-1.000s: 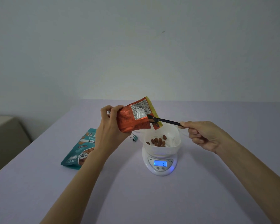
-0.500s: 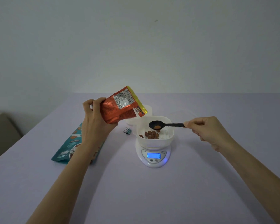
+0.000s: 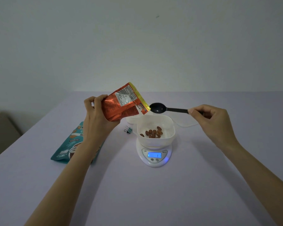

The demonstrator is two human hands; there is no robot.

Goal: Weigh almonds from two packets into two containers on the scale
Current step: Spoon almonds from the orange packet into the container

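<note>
Above white container, left hand tilting orange packet, right hand holding spoon

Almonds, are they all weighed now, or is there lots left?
Not yet. A handful of almonds lies in the white container on the lit scale. The left hand tilts the orange packet and the right hand holds the empty black spoon at its mouth. The teal packet lies flat on the table, its turn to come.
</note>
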